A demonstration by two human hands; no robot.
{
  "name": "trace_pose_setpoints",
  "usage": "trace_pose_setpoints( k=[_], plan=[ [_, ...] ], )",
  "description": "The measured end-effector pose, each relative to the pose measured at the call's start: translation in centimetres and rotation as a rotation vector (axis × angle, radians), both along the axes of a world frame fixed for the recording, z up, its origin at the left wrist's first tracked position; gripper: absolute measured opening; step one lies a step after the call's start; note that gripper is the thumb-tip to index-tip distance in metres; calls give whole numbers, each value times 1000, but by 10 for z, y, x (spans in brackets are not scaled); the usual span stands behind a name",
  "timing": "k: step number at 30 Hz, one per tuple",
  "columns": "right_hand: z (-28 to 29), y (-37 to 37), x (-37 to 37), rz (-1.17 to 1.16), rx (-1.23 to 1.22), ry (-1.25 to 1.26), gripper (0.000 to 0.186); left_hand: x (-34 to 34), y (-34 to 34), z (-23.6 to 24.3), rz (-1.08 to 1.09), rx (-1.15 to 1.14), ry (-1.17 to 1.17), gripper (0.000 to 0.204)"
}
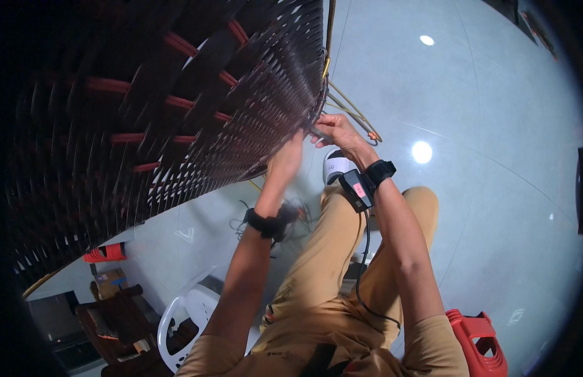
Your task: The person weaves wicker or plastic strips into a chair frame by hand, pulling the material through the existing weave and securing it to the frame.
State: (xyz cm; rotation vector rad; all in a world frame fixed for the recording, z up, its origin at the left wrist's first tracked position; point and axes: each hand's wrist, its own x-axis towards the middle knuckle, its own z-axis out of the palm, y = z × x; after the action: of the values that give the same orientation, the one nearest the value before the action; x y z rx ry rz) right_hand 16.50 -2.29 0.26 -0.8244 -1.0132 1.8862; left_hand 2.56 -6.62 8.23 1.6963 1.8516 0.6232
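A large dark-brown woven piece [178,125] with red strips fills the upper left, edged by a thin frame. My right hand [335,132] is at its lower right edge, with thumb and fingers closed on a thin grey strip [319,133]. My left hand [285,162] reaches up to the same edge, just left of my right one, its back toward me; its fingertips are hidden against the weave. Thin bent rods with an orange fitting [372,135] stick out behind my right hand.
Below are my legs [323,245], a white plastic chair [172,327] at lower left and a red plastic seat [473,339] at lower right. Left are another red item [104,252], a cardboard box [110,283] and wooden furniture [93,327]. Loose cords [297,217] lie on the pale tiled floor [492,188].
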Motion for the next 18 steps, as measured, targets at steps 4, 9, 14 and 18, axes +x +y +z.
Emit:
trace_pose_setpoints(
  k=[4, 9, 14, 18],
  plan=[
    [5, 0, 1, 0, 3, -40, 15, 11, -2, 1, 103, 10, 187, 39],
    [6, 1, -1, 8, 11, -47, 16, 3, 0, -20, 115, 262, 179, 40],
    [5, 1, -3, -9, -14, -57, 16, 4, 0, -12, 156, 114, 116, 42],
    [8, -1, 1, 4, -2, -46, 14, 2, 0, -13, 138, 83, 127, 43]
  ],
)
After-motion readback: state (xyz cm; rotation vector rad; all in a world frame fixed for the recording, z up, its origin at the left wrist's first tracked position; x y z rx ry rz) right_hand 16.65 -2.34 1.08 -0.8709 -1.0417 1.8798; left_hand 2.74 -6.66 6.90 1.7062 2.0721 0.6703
